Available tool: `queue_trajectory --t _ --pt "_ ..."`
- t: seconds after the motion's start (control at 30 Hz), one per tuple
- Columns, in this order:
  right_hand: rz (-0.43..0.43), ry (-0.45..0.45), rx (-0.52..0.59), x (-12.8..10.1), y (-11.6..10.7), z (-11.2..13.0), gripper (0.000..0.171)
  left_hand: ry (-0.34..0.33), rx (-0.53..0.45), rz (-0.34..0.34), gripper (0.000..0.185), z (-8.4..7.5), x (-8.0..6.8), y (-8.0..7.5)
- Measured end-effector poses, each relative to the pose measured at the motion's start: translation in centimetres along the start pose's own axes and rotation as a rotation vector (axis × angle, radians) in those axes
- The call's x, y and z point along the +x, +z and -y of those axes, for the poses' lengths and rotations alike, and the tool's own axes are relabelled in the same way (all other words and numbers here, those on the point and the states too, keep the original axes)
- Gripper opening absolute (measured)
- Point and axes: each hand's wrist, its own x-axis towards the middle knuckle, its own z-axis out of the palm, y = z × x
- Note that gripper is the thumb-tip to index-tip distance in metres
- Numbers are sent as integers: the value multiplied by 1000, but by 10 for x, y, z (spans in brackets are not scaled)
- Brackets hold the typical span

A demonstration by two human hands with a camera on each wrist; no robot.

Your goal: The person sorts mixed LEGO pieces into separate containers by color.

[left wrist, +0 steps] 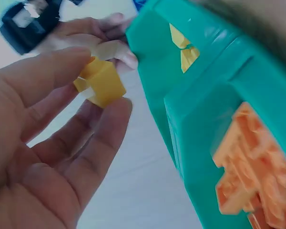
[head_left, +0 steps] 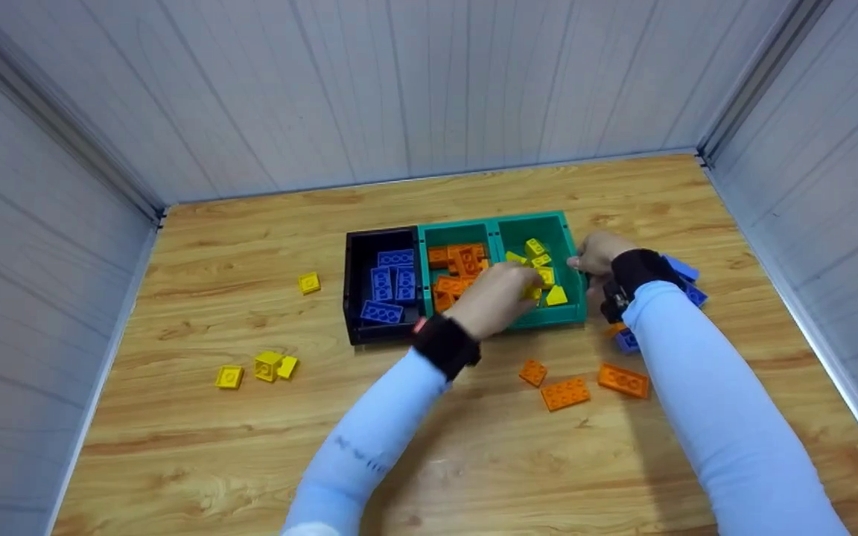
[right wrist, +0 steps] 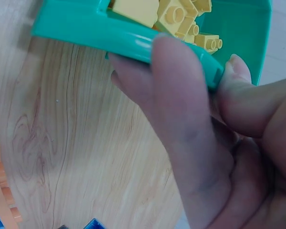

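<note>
Your left hand (head_left: 494, 298) hovers over the green tray (head_left: 575, 257), its grip closed lightly on a yellow brick (left wrist: 101, 82) pinched between thumb and fingertips, just above the tray's right compartment where other yellow bricks (head_left: 541, 260) lie. Your right hand (head_left: 599, 255) clasps the tray's right wall, thumb over the rim and fingers curled against the outside, so that grip is closed on the tray itself. The tray's left compartment holds orange bricks (head_left: 457, 269), and a black bin (head_left: 354, 286) of blue bricks (head_left: 390, 284) sits touching the tray's left side. On the table (head_left: 474, 447), loose orange bricks (head_left: 585, 383) lie near your forearms, and yellow ones (head_left: 265, 366) lie well off to the left.
</note>
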Motion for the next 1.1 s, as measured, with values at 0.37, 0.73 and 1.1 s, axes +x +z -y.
queue_trajectory --t 0.37,0.73,1.1 --pt "23 21 46 9 -1 3 50 -135 97 133 25 6 59 17" --pt "-22 -5 65 12 6 4 52 -166 -18 -133 27 33 5 -9" --pt "-111 -7 144 2 13 -21 53 -460 -175 -810 26 98 -127 -33"
